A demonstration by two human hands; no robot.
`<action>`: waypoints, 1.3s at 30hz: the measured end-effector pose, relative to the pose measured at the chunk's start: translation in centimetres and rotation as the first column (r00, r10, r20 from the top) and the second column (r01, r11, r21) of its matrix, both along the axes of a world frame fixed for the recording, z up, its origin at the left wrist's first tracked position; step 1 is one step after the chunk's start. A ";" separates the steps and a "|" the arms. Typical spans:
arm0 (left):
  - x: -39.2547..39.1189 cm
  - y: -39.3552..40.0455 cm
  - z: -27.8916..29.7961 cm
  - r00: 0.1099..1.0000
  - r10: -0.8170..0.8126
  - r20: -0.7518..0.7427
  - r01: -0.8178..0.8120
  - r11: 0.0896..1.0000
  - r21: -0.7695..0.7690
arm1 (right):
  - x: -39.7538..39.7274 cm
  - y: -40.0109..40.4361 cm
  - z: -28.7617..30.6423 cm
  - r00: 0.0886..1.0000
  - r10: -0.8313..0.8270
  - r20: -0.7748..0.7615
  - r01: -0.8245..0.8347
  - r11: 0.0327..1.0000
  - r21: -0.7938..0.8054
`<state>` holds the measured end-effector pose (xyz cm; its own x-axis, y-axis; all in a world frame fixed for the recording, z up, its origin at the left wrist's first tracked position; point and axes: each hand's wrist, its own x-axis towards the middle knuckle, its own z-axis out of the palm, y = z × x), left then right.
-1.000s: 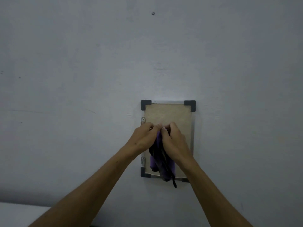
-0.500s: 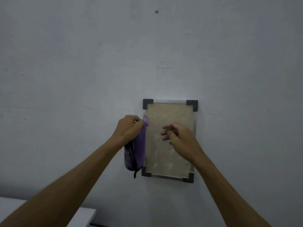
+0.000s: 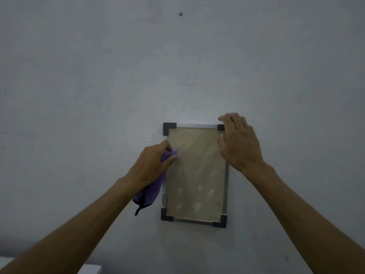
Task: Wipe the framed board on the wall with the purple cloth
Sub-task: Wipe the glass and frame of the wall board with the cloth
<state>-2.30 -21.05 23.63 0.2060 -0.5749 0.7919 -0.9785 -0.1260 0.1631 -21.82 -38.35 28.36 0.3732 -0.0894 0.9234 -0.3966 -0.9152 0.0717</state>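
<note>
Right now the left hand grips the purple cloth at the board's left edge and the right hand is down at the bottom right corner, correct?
Not quite. The head view shows the right hand at the framed board's top right corner. The left hand does grip the purple cloth at the left edge.

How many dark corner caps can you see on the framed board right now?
4: the top-left cap, bottom-left cap, bottom-right cap, and top-right cap, mostly hidden by the right hand.

No readable text for you here — the framed board [image 3: 195,171] bare of lettering, the grey wall [image 3: 98,76] unmarked, no labels, brands, numbers.
</note>
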 end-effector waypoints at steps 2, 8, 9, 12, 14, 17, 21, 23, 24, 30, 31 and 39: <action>0.6 -0.2 -0.6 0.998 0.018 0.058 -0.016 0.999 -0.027 | 0.1 -0.8 0.3 0.999 -0.039 -0.006 0.039 0.999 -0.019; 1.0 0.0 -3.5 0.982 0.008 0.188 0.011 0.994 -0.104 | 0.6 -1.8 -1.1 1.000 0.003 -0.012 -0.003 1.000 -0.012; 0.9 0.1 -3.9 0.978 0.000 0.209 0.018 0.996 -0.084 | 0.6 -1.8 -1.1 1.000 0.006 -0.007 -0.007 1.000 -0.017; 1.1 0.5 -4.7 0.962 -0.026 0.272 0.026 1.000 0.003 | 0.7 -1.9 -1.1 1.000 0.009 0.001 -0.009 1.000 -0.022; 1.2 0.6 -4.1 0.944 -0.015 0.330 -0.010 0.997 0.072 | 0.8 -1.7 -1.2 1.000 0.010 0.002 -0.010 1.000 -0.014; 1.3 0.5 -2.2 0.935 0.020 0.355 -0.033 0.999 0.032 | 0.8 -1.7 -1.2 1.000 0.010 0.001 -0.010 1.000 -0.003; 1.1 0.2 -1.9 0.990 0.034 0.140 -0.015 0.991 -0.136 | 0.6 -1.8 -1.0 0.999 0.038 0.003 -0.038 0.999 0.019; 0.8 0.1 -3.2 0.996 0.021 0.090 -0.007 0.988 -0.152 | 0.5 -1.9 -0.9 0.998 0.068 0.003 -0.068 0.997 0.028; 0.6 0.2 -3.9 0.995 0.012 0.096 0.000 0.992 -0.125 | 0.4 -1.9 -0.8 0.997 0.080 0.003 -0.080 0.996 0.033; 0.2 0.3 -2.7 0.958 0.035 0.285 -0.060 0.995 0.079 | 0.2 -1.7 -0.3 0.994 0.106 0.005 -0.106 0.992 0.065; 0.2 0.1 -1.8 0.965 0.062 0.254 -0.064 0.998 0.001 | 0.1 -1.7 -0.2 0.994 0.111 0.004 -0.111 0.991 0.071; -0.3 0.0 -2.1 0.980 -0.006 0.199 -0.008 0.997 0.071 | -0.6 -2.1 1.1 0.982 0.182 -0.047 -0.172 0.970 0.169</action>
